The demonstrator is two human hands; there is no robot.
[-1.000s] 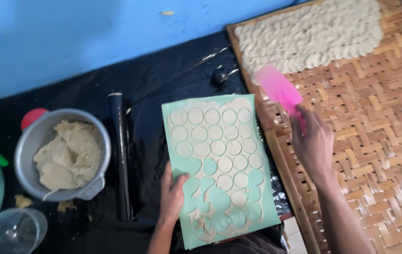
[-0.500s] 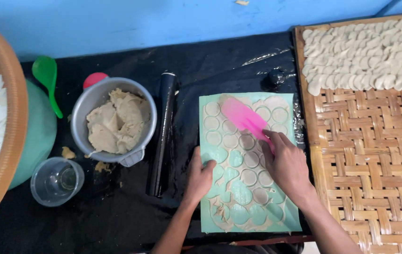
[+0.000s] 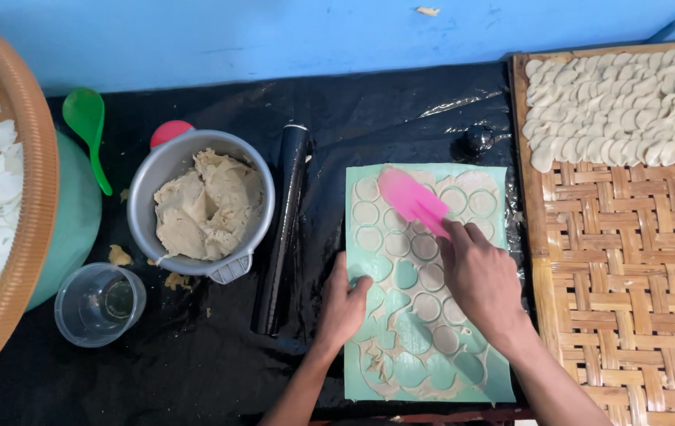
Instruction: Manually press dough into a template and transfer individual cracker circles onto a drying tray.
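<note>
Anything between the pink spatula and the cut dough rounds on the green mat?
Nothing visible. The right hand holds the pink spatula with its blade lying directly over the dough rounds at the top of the green mat. The left hand presses the mat's left edge, clear of the blade.

Flat pink silicone spatula (image 3: 412, 200): blade angled up-left, lying over the sheet's upper middle. Thin rolled sheet of pale dough (image 3: 424, 276) on a rectangular green mat: cut into rows of circles, several lower discs removed, scraps remaining.
</note>
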